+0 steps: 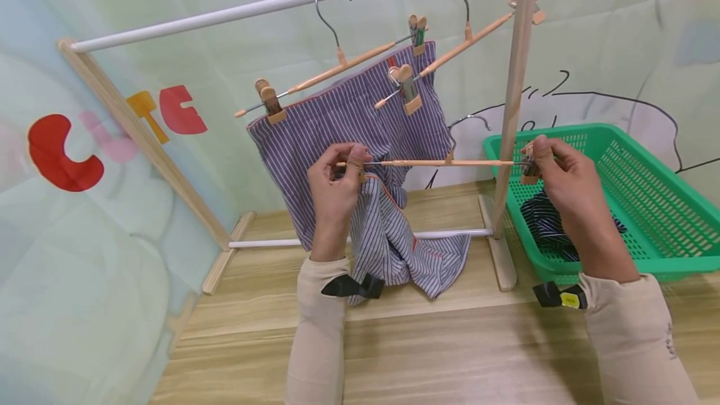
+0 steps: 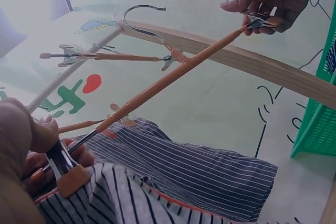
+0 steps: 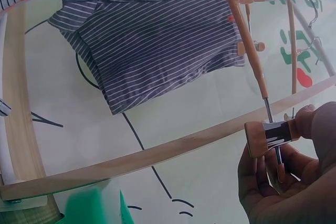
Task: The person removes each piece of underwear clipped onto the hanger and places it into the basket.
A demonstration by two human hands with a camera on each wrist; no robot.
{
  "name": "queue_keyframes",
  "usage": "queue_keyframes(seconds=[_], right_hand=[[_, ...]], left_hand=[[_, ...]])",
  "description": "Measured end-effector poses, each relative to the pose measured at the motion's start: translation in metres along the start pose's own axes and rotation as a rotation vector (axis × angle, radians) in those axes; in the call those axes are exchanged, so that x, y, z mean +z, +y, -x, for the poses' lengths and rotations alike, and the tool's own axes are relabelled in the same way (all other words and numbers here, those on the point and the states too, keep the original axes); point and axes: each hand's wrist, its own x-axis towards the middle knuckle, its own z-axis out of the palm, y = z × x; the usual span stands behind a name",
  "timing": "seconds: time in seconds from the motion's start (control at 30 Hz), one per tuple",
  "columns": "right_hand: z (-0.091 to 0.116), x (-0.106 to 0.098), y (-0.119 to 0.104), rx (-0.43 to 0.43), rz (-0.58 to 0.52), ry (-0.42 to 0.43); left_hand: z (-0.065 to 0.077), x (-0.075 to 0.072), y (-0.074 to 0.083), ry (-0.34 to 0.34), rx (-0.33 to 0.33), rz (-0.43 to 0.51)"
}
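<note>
Between both hands a trouser hanger [image 1: 427, 162] with clips is held nearly level, its metal hook pointing up and right. My left hand [image 1: 335, 195] pinches its left clip [image 2: 63, 163], whose tip is on the orange-edged waistband of light striped shorts [image 1: 374, 230]. That garment hangs down from there, its lower part draping toward the table. At the other end, my right hand [image 1: 570, 183] pinches the right clip [image 3: 275, 134] between thumb and fingers; no cloth is in that clip.
On the rack's white top rail [image 1: 236, 14] hang a hanger with clipped purple striped shorts [image 1: 332, 120] and a bare hanger [image 1: 478, 37]. To the right, a green basket [image 1: 664, 205] beside the wooden post [image 1: 520, 67] contains dark striped cloth [image 1: 542, 224]. All stands on a wooden table [image 1: 427, 355].
</note>
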Motion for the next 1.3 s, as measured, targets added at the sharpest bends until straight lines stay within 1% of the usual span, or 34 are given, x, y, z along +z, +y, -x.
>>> queue_keyframes(seconds=[0.27,0.47,0.6,0.67,0.77,0.9,1.0,1.07,1.13,1.3], right_hand=[[0.000,-0.001,0.001,-0.007,-0.013,-0.008],[0.001,-0.001,0.000,0.003,-0.017,-0.007],[0.001,0.000,0.000,0.000,-0.011,-0.003],[0.001,0.000,0.000,-0.005,-0.010,0.000],[0.002,0.000,-0.001,-0.007,-0.010,0.002],[0.002,0.000,-0.002,-0.007,-0.010,0.002],[0.002,0.000,-0.002,-0.021,-0.002,0.001],[0.003,0.000,-0.003,-0.029,0.000,0.002],[0.003,0.000,-0.004,-0.033,-0.001,0.001],[0.004,0.000,-0.005,-0.029,-0.009,0.000]], left_hand=[[0.000,0.001,-0.001,0.010,0.031,0.010],[0.000,0.002,0.001,0.014,0.008,0.043],[0.000,0.002,0.001,-0.001,0.002,0.033],[0.000,0.001,0.001,-0.032,0.002,0.017],[0.000,-0.002,0.003,-0.104,-0.020,0.017],[0.000,-0.004,0.006,-0.200,-0.063,0.090],[0.000,-0.005,0.008,-0.247,-0.067,0.157],[0.000,-0.005,0.008,-0.268,-0.061,0.179],[-0.001,-0.006,0.009,-0.281,-0.045,0.167],[-0.002,-0.011,0.011,-0.307,-0.016,0.052]])
